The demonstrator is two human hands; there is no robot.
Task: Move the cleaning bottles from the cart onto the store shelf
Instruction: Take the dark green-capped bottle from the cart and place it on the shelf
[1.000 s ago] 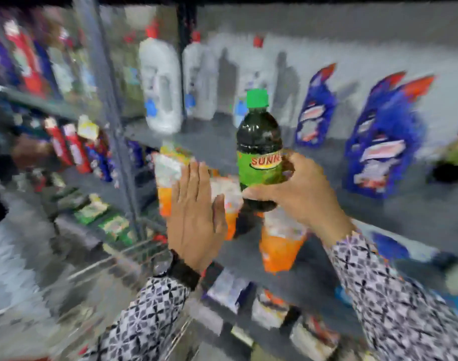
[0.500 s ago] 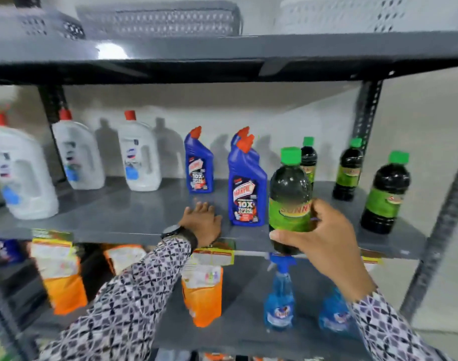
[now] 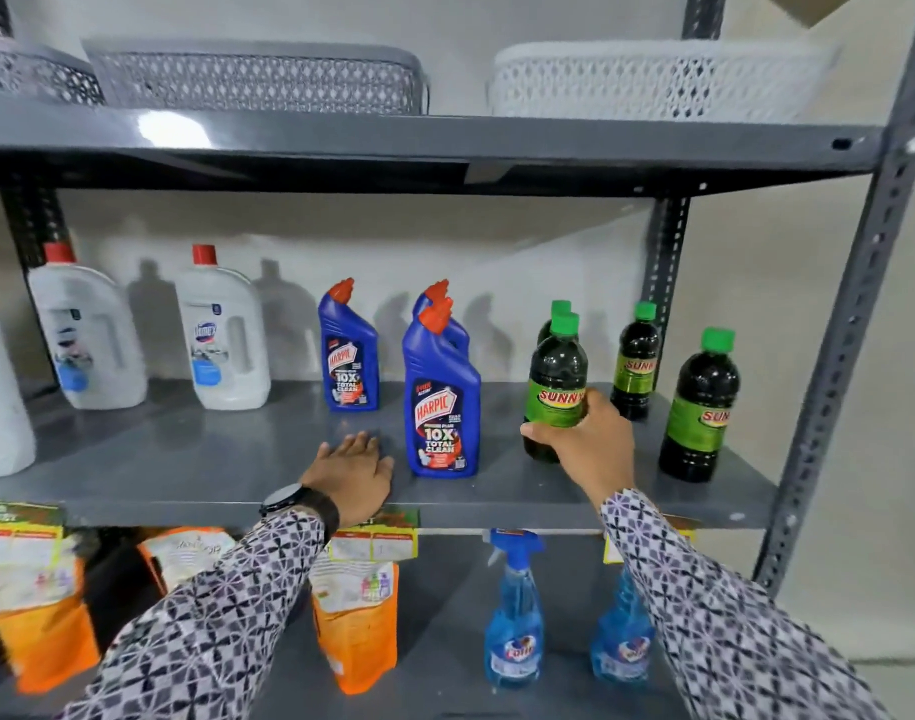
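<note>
R grip [image 3: 582, 449] round Sunny btl [image 3: 557, 387], on shelf [image 3: 211, 459]

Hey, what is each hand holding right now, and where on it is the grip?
The right hand grips the dark green-capped bottle around its lower body, over the label. The left hand holds nothing; it lies flat on the shelf.

Sitting on the shelves: three white jugs [image 3: 87, 335], three blue Harpic bottles [image 3: 441, 402], four green-capped bottles [image 3: 699, 407], two spray bottles [image 3: 515, 615], two grey baskets [image 3: 252, 77].
</note>
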